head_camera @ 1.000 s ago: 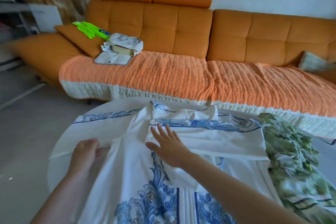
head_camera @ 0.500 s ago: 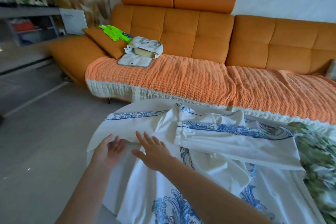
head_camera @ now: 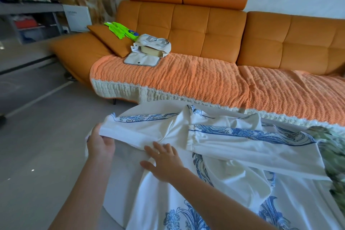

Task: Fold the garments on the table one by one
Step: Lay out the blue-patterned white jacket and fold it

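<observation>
Your left hand [head_camera: 101, 144] grips the end of a sleeve [head_camera: 141, 129]. Its fingers are curled up under the cloth and mostly hidden by it, and the sleeve end is raised off the counter [head_camera: 147, 108] at the counter's left edge. Your right hand [head_camera: 164, 162] lies open just beside it, fingers spread and flat, palm down on the cloth where that sleeve joins the body of the white garment [head_camera: 233, 157].

That garment, white with blue floral bands, is spread across most of the round white counter. Its other sleeve is laid across the chest towards the right, and the lower part runs down out of view at the bottom. At the right edge a green patterned garment [head_camera: 334, 157] lies rumpled, touching the white one.

Beyond the counter stands an orange sofa [head_camera: 205, 30] with an orange throw [head_camera: 186, 80] over its seat. On the throw sits a cream bag [head_camera: 155, 42] with a pale box [head_camera: 151, 52] showing in its mouth. To its left, a bright green item [head_camera: 120, 28] lies on an orange cushion [head_camera: 108, 40]. A grey shelf unit [head_camera: 33, 8] stands at far left, above the grey floor [head_camera: 37, 145].
</observation>
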Motion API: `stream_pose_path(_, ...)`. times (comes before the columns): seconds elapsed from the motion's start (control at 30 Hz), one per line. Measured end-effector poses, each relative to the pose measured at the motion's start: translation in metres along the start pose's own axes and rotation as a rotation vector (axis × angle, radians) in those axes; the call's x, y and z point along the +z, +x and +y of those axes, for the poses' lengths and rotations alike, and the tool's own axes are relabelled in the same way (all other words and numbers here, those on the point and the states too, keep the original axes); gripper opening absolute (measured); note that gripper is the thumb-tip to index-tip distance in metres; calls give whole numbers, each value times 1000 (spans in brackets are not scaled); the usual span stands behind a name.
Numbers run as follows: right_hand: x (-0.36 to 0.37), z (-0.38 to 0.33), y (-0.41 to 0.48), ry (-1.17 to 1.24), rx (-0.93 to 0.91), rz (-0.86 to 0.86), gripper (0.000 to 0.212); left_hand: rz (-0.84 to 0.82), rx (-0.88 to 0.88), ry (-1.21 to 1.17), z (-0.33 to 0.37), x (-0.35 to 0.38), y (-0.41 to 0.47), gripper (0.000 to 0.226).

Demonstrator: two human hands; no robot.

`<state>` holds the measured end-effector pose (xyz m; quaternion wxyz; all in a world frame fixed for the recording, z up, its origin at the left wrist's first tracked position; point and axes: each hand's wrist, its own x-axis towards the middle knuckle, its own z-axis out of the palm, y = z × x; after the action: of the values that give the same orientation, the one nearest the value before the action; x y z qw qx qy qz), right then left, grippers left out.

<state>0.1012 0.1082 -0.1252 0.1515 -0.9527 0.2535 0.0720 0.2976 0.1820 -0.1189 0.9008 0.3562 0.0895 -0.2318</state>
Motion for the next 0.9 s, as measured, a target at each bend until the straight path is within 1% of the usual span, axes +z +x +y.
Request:
stream_pose_path(0.03,-1,0,-1,23,5,-3,113,-3,21,20,2,1,3,24)
stream_pose_path(0.07,0,0,-1,41,18,-5,96,-23,43,51,2,2,6,21)
stream_pose_path(0.1,-1,1,0,63,26,-10,76,-32,57,89,0,4,10,23)
stream_pose_path(0.13,-3,3,2,90,15,1,60,-47,51,125,-1,9,7,30)
stream_pose_path(0.17,-5,6,4,151,9,33,51,-52,40,156,-3,14,5,42)
stream_pose_path(0.2,-8,12,7,293,18,49,48,-88,47,185,-6,22,-4,52)
stream_pose_path(0.23,-14,16,5,462,9,77,50,-126,101,241,-11,26,-11,58)
stream_pose_path(0.27,-23,23,0,718,50,111,50,-179,194,326,-17,38,-25,64)
stream_pose_path(0.3,-34,31,-8,944,87,208,49,-294,289,475,-22,45,-44,67)
stream_pose_path(0.33,-45,41,-19,1072,112,338,51,-394,368,628,-39,59,-59,64)
stream_pose_path(0.37,-56,53,-32,1167,147,458,52,-485,477,908,-56,70,-74,53)
stream_pose_path(0.4,-64,64,-46,1241,171,540,51,-661,464,1118,-71,70,-85,43)
stream_pose_path(0.43,-68,78,-58,1310,184,605,49,-837,460,1292,-86,68,-92,49)
stream_pose_path(0.47,-69,94,-69,1364,203,655,46,-982,519,1463,-110,64,-101,58)
stream_pose_path(0.5,-68,110,-79,1413,246,713,42,-1176,523,1607,-130,61,-103,52)
stream_pose_path(0.53,-66,125,-84,1481,313,771,35,-1333,570,1707,-147,64,-111,54)
stream_pose_path(0.57,-63,139,-91,1572,404,815,26,-1300,590,1921,-163,67,-125,70)
stream_pose_path(0.6,-59,153,-95,1665,504,845,25,-1315,631,1997,-174,54,-125,73)
stream_pose_path(0.63,-58,165,-100,1775,588,855,28,-1279,696,2008,-168,40,-143,64)
stream_pose_path(0.67,-57,176,-105,1865,640,856,34,-1286,842,2001,-173,34,-137,53)
stream_pose_path(0.7,-57,186,-110,1925,663,860,39,-1242,907,2056,-172,29,-137,47)
stream_pose_path(0.73,-58,194,-114,1948,670,871,39,-1206,895,2109,-174,25,-132,46)
stream_pose_path(0.77,-60,201,-117,1935,680,887,37,-1183,858,2102,-173,28,-128,45)
stream_pose_path(0.8,-62,208,-119,1888,701,892,35,-1148,870,2098,-174,29,-128,45)
stream_pose_path(0.83,-65,213,-119,1818,731,873,37,-1127,854,2099,-174,25,-130,45)
stream_pose_path(0.9,-71,222,-118,1741,787,797,43,-1148,904,2009,-178,23,-135,45)
